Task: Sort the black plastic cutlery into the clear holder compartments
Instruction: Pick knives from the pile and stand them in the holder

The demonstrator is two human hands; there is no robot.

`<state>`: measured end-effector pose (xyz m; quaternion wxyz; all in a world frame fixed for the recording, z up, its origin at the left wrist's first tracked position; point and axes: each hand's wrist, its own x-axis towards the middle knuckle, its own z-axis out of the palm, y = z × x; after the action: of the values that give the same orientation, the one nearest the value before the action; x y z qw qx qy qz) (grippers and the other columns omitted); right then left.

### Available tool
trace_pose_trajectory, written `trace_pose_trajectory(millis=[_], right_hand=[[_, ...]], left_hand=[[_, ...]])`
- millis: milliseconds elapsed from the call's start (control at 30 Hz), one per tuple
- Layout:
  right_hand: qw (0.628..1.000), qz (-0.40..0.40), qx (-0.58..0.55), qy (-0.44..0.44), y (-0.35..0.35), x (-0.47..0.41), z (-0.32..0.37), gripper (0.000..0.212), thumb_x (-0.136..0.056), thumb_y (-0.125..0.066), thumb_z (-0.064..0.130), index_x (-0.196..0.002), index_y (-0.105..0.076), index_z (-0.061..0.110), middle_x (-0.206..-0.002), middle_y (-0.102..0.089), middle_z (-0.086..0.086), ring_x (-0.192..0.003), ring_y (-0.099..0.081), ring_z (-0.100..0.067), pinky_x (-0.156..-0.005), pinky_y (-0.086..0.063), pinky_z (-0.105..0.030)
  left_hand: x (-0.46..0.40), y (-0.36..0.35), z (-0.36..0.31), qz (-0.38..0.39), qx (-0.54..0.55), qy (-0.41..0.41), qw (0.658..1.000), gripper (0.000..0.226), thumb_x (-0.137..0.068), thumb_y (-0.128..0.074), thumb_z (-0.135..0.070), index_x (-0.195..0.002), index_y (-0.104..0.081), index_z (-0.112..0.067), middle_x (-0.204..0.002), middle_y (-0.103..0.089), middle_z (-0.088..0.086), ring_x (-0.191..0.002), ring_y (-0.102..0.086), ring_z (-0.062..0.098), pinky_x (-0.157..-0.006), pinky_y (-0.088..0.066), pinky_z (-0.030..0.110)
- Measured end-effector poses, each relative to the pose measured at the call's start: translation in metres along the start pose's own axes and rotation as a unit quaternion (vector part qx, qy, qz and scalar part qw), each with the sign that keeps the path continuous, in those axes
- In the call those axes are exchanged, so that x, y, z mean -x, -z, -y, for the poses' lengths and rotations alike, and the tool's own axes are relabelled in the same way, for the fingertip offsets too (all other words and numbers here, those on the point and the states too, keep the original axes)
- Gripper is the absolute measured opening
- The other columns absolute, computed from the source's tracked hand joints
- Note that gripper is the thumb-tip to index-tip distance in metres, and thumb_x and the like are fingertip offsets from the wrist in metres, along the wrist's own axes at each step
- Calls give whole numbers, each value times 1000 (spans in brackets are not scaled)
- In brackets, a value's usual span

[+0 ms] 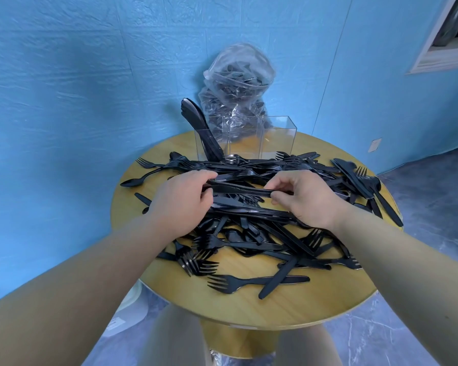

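Observation:
A heap of black plastic forks, knives and spoons [251, 228] covers the round wooden table [249, 299]. Above the heap, my left hand [181, 204] and my right hand [304, 196] each grip one end of a small bundle of black knives [238, 190] held level between them. At the table's far edge stands the clear holder [278, 140] with three compartments. Its left compartment holds several black knives [196, 120] standing upright. The middle and right compartments look empty.
A clear plastic bag [238, 83] with more black cutlery leans against the blue wall behind the holder. Cutlery reaches the table's right edge [381, 204]. A white object [128, 299] lies on the floor at the lower left. My knees show under the table.

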<state>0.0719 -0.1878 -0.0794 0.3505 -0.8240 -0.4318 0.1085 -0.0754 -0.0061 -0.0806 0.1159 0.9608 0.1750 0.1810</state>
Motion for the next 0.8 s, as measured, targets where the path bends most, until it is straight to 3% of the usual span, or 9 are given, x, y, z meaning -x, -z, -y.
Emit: trace_pose_trajectory(millis=[167, 333, 500, 633, 700, 800], right_hand=[[1000, -11, -17, -1, 2, 5, -1, 15, -89, -61, 8, -82, -60, 22, -76, -69, 6, -77, -66, -10, -81, -50, -27], [999, -21, 2, 29, 1, 8, 2, 20, -89, -57, 8, -84, -52, 26, -79, -66, 3, -78, -66, -20, -81, -53, -41], [996, -23, 56, 70, -3, 9, 2, 16, -91, -52, 10, -94, -58, 24, -85, -68, 5, -78, -64, -27, -78, -51, -42], [996, -16, 72, 59, -3, 9, -3, 28, -95, -46, 11, -111, -63, 27, -89, -72, -3, -79, -65, -27, -79, -51, -36], [996, -2, 82, 40, -3, 8, -4, 35, -97, -42, 15, -123, -60, 30, -98, -73, -4, -90, -66, -24, -88, -49, -29], [994, 25, 102, 42, -2, 9, 0, 35, -100, -42, 24, -133, -54, 26, -124, -64, 2, -117, -57, -14, -98, -35, -14]], left_hand=[[0, -2, 1, -13, 77, 16, 997, 31, -98, -47, -25, -129, -52, -22, -109, -67, -7, -97, -61, 13, -76, -40, 20], [-4, -1, -3, -20, 91, 26, 995, 31, -98, -45, -22, -129, -42, -21, -86, -59, -10, -75, -57, 14, -69, -47, 34], [-2, 1, -9, -23, 95, 23, 995, 29, -98, -45, -27, -126, -41, -22, -87, -60, -9, -71, -56, 8, -69, -48, 34], [1, 5, -11, 6, 86, -2, 996, 31, -95, -50, -32, -126, -51, -27, -91, -57, -16, -73, -52, 1, -63, -37, 17], [2, 6, -10, 4, 71, -11, 997, 32, -96, -51, -33, -127, -56, -26, -99, -61, -13, -79, -51, 3, -68, -35, 17], [0, 8, -10, -17, 56, -12, 998, 35, -97, -48, -36, -128, -58, -24, -114, -63, -5, -92, -53, 9, -78, -33, 18]])
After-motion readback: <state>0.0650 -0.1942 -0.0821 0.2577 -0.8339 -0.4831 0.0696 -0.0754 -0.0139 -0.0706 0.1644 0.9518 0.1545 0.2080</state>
